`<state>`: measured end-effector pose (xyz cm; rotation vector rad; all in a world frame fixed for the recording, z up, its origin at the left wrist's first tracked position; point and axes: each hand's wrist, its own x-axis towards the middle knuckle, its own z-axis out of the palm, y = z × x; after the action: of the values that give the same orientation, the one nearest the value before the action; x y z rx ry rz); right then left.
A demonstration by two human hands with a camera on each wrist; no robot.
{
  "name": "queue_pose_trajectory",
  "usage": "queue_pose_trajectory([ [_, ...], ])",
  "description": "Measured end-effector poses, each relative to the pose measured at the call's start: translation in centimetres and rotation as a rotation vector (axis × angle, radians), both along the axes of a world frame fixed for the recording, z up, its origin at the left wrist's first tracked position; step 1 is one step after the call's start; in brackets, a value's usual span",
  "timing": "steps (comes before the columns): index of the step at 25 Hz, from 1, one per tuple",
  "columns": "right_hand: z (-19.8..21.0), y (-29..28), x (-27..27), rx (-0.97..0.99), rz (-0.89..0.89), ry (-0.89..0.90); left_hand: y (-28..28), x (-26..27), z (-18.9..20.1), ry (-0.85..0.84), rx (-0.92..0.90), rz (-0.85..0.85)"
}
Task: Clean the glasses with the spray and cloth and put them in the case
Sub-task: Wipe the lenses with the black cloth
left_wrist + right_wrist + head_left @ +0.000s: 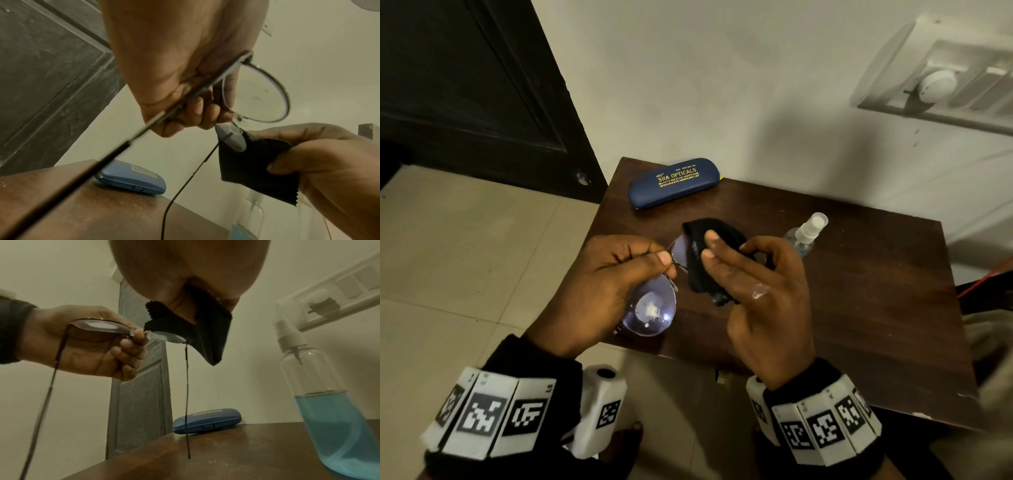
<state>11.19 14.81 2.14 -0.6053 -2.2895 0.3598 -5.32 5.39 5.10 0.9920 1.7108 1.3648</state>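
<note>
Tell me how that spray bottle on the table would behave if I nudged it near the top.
The spray bottle stands upright, tall and narrow, so a push near its white nozzle would probably tip it. It looks roughly half full of blue liquid, which likely steadies the base somewhat. Its clear plastic wall looks smooth, so it may slide on the wooden table.

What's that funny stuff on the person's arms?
Both arms have black sleeves. Around the left wrist and right wrist sit bands of white panels printed with black-and-white square code patterns. Each band carries a small white camera box with a round dark lens.
</note>
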Motion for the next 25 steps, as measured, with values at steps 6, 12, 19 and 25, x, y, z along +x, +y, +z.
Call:
queue_pose_trajectory([
  [6, 0.3, -0.6, -0.1, 0.027, 0.09, -0.014, -0.1, 0.1, -0.2, 0.011, 0.017, -0.106],
  [12, 0.1, 0.6, -0.2, -0.047, -0.024, -0.044, 0.1, 0.4, -0.1, 0.114, -0.004, -0.123],
  [19, 0.4, -0.6, -0.5, 0.013, 0.079, -0.053, 0.0, 0.5, -0.2, 0.122, 0.003, -0.129],
  [25, 0.0, 0.8, -0.1, -0.031, -0.039, -0.044, 0.1, 0.5, -0.2, 0.103, 0.009, -0.125],
])
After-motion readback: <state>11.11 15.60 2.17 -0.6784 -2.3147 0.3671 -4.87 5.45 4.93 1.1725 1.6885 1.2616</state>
